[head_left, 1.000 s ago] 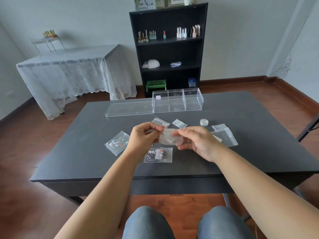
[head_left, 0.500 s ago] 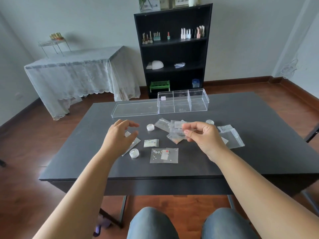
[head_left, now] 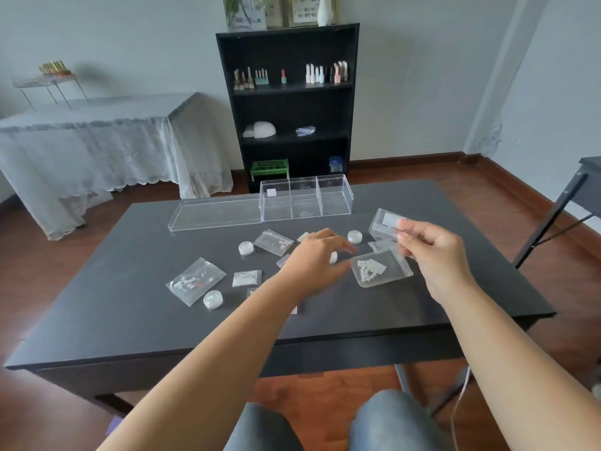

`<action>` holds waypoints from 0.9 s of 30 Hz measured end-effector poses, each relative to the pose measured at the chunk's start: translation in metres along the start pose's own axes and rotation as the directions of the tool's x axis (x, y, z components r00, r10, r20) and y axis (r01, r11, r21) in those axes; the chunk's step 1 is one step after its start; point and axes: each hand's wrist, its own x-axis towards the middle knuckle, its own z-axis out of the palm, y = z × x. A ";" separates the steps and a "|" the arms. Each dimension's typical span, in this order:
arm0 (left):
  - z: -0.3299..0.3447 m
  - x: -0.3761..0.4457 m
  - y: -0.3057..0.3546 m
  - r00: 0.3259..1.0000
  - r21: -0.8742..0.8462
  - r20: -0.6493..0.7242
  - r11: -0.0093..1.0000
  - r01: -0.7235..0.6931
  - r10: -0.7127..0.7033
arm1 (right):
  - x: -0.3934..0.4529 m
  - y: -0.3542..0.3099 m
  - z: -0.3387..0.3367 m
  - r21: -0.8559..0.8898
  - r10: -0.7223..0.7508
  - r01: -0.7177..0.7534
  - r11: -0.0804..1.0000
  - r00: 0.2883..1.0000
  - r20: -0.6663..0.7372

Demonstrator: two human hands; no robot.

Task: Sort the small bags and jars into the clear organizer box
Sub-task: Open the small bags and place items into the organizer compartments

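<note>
A clear organizer box [head_left: 305, 198] with three compartments stands at the far side of the dark table [head_left: 130, 314], its flat lid [head_left: 214, 213] lying to its left. My right hand [head_left: 432, 252] holds small clear bags [head_left: 383, 224] above the table's right part. My left hand [head_left: 317, 262] hovers open over the middle, fingers spread beside a bag of white beads [head_left: 379, 270]. More small bags [head_left: 195, 280] [head_left: 274, 242] [head_left: 247, 278] and round jars [head_left: 213, 299] [head_left: 246, 248] [head_left: 354, 236] lie scattered on the table.
A black bookshelf [head_left: 289, 109] with small bottles stands behind the table. A lace-covered table [head_left: 97, 148] is at the left, and a dark chair or desk frame [head_left: 566, 203] is at the right edge. My knees show below the table's near edge.
My left hand has let go of the bag and moved right toward the bead bag. My right hand has carried its bags to the right and upward. The camera view shifted.
</note>
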 end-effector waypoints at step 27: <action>0.018 0.039 0.018 0.949 -0.501 0.130 0.807 0.313 -0.287 | 0.001 0.035 -0.055 0.211 -0.007 0.019 0.977 0.998 -0.057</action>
